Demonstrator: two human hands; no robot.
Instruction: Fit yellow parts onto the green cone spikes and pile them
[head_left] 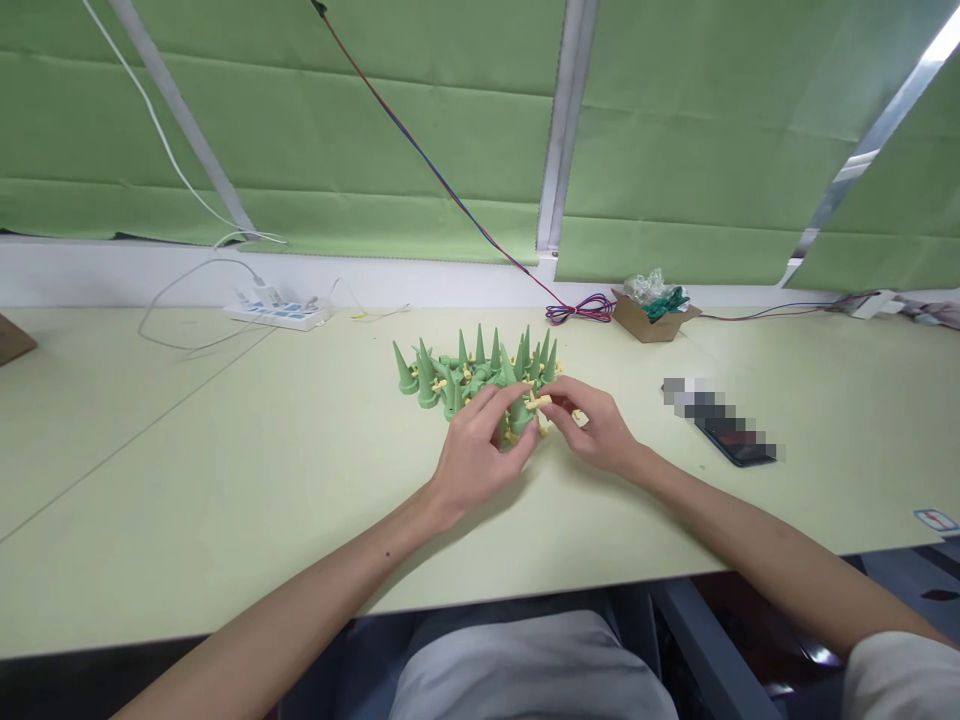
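My left hand (pixel 480 450) is closed around a green plastic cone (pixel 520 412) with a wider base, the thumb on its near side and the fingers over its far side. Just right of it, my right hand (pixel 596 425) pinches a small pale-yellow cross-shaped piece (pixel 537 402) between thumb and forefinger, against or very near the cone's side. Behind both hands lies a cluster of similar green cones (pixel 425 375), many upright and some on their sides. Small yellow pieces are scattered among them. Part of the cluster is hidden by my left hand.
A phone (pixel 735 440) lies on the table (pixel 247 510) to the right. At the back stand a small cardboard box (pixel 645 322) with plastic wrap and green material, a coiled red-blue cable (pixel 579 310), and a white power strip (pixel 277 315). The table's front edge is close to my body.
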